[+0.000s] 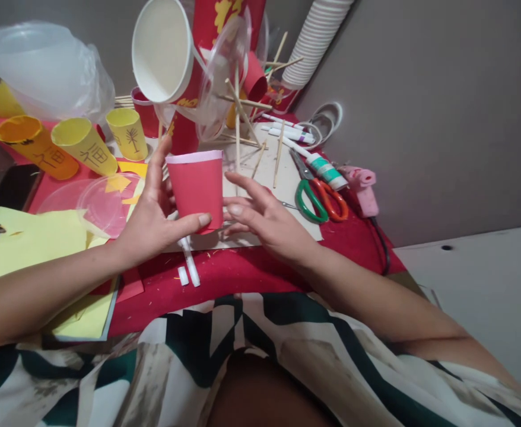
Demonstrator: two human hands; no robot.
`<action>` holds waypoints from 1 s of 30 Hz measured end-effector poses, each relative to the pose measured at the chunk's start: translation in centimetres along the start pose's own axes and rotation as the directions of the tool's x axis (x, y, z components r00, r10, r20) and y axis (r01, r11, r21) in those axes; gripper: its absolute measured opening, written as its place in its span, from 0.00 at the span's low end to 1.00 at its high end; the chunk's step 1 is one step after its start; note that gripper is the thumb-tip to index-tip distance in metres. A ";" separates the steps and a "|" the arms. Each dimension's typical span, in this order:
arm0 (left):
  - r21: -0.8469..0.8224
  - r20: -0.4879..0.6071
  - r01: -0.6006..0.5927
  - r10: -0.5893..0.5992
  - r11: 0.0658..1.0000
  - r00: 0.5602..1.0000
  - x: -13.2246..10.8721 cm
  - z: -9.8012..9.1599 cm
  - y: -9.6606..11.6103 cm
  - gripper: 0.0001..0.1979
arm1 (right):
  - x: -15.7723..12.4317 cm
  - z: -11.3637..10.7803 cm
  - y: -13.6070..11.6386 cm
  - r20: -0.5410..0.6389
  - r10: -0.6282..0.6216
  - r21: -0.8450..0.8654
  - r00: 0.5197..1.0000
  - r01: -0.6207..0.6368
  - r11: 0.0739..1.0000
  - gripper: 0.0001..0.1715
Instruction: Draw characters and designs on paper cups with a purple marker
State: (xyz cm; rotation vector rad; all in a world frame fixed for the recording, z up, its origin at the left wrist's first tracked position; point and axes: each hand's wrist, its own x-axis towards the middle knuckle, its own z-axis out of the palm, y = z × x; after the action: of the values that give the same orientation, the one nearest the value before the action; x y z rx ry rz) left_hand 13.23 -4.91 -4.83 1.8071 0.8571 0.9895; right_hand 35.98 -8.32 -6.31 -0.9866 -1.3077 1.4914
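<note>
A red paper-covered cup [198, 193] with a pale rim stands upright in the middle of the view. My left hand [147, 222] is closed around its left side, the thumb across the lower front and the other fingers behind. On the right, my right hand [273, 222] has its fingers apart; the fingertips are close to the cup's side, and I cannot tell whether they touch it. Below the cup lies a white pen-like tube [191, 267], with a small white cap [183, 276] beside it on the red cloth [225, 270].
Yellow and orange paper cylinders [86, 148] stand at the left, behind yellow paper sheets [29, 237]. Scissors [318, 198] and a pink glue gun [362, 187] lie at the right. Wooden sticks [238, 118] and a large tilted tub [162, 50] are at the back.
</note>
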 end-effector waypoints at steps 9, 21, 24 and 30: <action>0.363 0.074 -0.293 0.285 0.884 0.955 0.4 0.1 -3.7 0.58 | -5.0 -14.5 -3.4 -0.457 -0.613 -0.744 0.645 0.101 0.661 0.24; 0.496 0.086 -0.376 0.387 0.782 0.918 0.5 0.1 -3.8 0.37 | -4.7 -19.4 -0.1 -0.619 -0.401 -0.784 0.675 -0.510 0.353 0.27; 0.495 0.089 -0.350 0.355 0.795 0.931 0.4 0.0 -3.6 0.38 | -4.5 -19.3 0.1 -0.637 -0.415 -0.766 0.649 -0.475 0.433 0.19; 0.404 0.130 -0.264 0.231 0.876 0.964 0.2 0.0 -4.4 0.58 | -6.1 -18.9 -0.6 -0.680 -0.537 -0.686 0.499 -0.173 0.707 0.19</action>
State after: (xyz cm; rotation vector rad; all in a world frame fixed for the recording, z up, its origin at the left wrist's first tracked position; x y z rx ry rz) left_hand 12.64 -3.06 -8.82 2.3566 0.8492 0.9326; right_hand 55.75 -8.86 -8.00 -1.6874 -1.1045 0.0829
